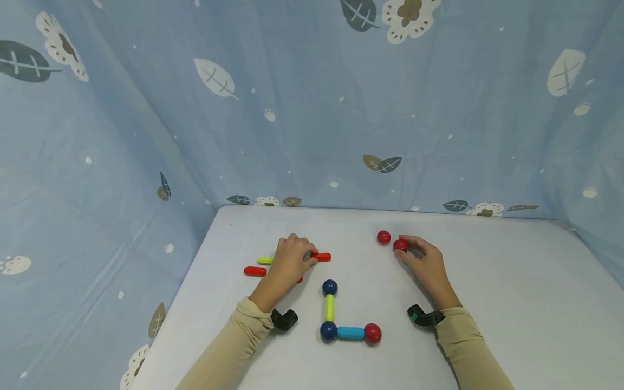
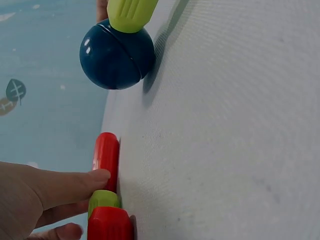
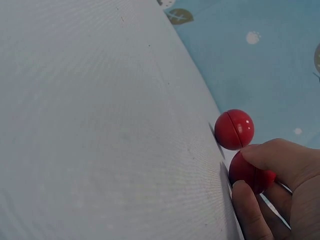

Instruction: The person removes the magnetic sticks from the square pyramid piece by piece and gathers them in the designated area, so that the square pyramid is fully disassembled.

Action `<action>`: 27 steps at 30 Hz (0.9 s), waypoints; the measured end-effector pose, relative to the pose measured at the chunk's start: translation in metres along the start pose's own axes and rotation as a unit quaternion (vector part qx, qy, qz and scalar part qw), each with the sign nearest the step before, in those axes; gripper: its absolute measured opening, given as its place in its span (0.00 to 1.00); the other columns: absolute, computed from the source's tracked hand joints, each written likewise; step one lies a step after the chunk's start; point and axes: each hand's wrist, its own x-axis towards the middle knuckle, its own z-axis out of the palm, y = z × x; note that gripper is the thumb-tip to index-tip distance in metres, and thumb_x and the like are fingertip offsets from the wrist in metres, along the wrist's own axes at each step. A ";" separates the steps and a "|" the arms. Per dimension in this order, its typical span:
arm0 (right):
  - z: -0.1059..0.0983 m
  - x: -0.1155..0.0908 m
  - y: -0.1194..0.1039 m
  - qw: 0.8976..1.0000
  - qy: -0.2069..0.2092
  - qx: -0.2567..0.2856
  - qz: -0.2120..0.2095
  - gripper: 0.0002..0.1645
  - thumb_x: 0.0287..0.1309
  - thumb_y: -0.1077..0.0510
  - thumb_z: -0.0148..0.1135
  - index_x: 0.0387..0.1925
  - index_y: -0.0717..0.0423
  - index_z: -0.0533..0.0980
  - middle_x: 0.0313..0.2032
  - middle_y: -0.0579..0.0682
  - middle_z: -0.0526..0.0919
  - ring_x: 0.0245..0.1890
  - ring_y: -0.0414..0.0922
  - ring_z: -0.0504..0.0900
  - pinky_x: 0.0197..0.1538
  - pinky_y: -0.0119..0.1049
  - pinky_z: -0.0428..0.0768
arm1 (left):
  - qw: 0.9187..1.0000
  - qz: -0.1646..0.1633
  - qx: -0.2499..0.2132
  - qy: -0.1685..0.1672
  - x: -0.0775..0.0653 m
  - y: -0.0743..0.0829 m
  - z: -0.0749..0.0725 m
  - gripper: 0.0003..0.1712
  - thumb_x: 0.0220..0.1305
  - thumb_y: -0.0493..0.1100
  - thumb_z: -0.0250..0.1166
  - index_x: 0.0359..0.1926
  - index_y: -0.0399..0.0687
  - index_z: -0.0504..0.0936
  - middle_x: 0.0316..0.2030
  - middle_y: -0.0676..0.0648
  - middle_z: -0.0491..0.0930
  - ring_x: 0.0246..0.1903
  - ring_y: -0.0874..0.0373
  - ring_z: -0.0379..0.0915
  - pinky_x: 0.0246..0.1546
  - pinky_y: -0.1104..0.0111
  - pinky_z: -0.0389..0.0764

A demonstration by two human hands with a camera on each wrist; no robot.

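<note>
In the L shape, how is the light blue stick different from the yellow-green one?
The light blue stick lies sideways; the yellow-green stick runs front to back. The light blue stick has a red ball at one end; the yellow-green stick has dark blue balls at both ends. Both meet the corner dark blue ball.
</note>
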 end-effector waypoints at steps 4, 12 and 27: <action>-0.002 0.001 0.000 1.000 0.003 -0.002 0.000 0.27 0.64 0.56 0.71 0.63 0.57 0.78 0.63 0.61 0.81 0.67 0.59 0.76 0.67 0.63 0.73 | 1.000 -0.003 -0.005 -0.001 0.002 0.002 -0.002 0.11 0.58 0.44 0.78 0.43 0.51 0.92 0.43 0.51 0.90 0.45 0.52 0.76 0.45 0.60 0.68; -0.003 0.001 0.000 1.000 -0.003 0.004 -0.003 0.27 0.63 0.57 0.72 0.63 0.57 0.78 0.63 0.60 0.81 0.66 0.59 0.76 0.67 0.63 0.74 | 1.000 0.003 0.001 0.016 -0.011 0.016 -0.013 0.08 0.60 0.52 0.77 0.34 0.55 0.90 0.37 0.54 0.88 0.41 0.55 0.78 0.46 0.57 0.73; -0.003 0.000 -0.001 1.000 -0.012 0.017 0.008 0.30 0.63 0.51 0.73 0.64 0.56 0.77 0.64 0.58 0.81 0.67 0.57 0.75 0.67 0.59 0.75 | 0.977 -0.028 0.028 -0.210 -0.071 0.062 -0.013 0.34 0.54 0.76 0.69 0.15 0.55 0.74 0.11 0.56 0.65 0.16 0.61 0.64 0.22 0.70 0.58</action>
